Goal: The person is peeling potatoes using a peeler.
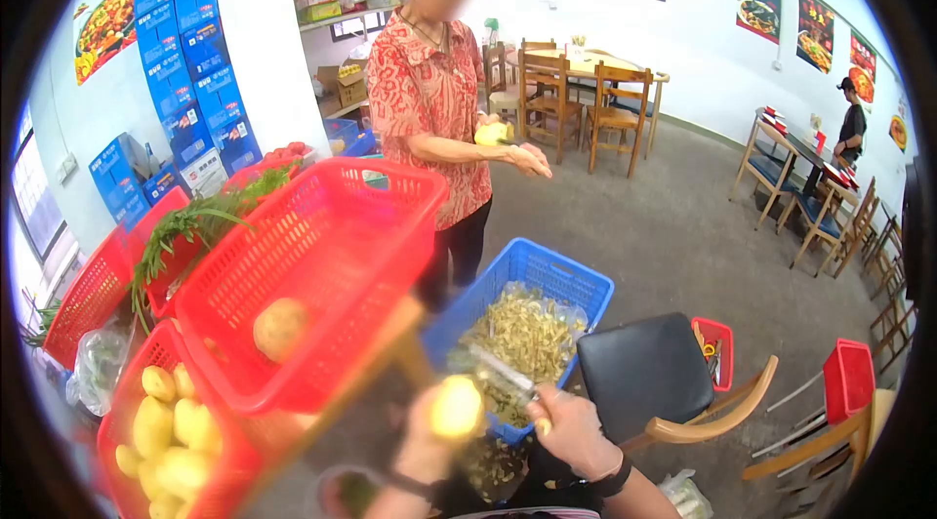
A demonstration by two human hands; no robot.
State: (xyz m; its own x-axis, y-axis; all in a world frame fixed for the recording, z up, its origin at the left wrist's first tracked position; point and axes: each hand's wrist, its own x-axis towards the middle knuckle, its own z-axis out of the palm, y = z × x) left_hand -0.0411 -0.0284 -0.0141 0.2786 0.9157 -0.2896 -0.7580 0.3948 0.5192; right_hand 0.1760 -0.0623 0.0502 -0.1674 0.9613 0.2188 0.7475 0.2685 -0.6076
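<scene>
My left hand [420, 443] is closed around a pale yellow peeled potato [456, 409], its cut face turned up. In my right hand [578, 433] is a peeler [502, 372], gripped by its handle; its metal end is blurred and points up and left, apart from the potato. Below and beyond both hands stands a blue crate [558, 270] heaped with peelings [522, 329]. One unpeeled potato [281, 329] lies in the large red basket [322, 217] to the left. Several peeled potatoes [153, 426] fill a smaller red basket [232, 451] at lower left.
Across the blue crate a person [429, 119] in a red patterned shirt holds a yellow potato [494, 133]. A black-seated chair [646, 375] stands close on the right, near a small red basket [724, 355] with tools. Green vegetables [185, 226] lie behind the large basket.
</scene>
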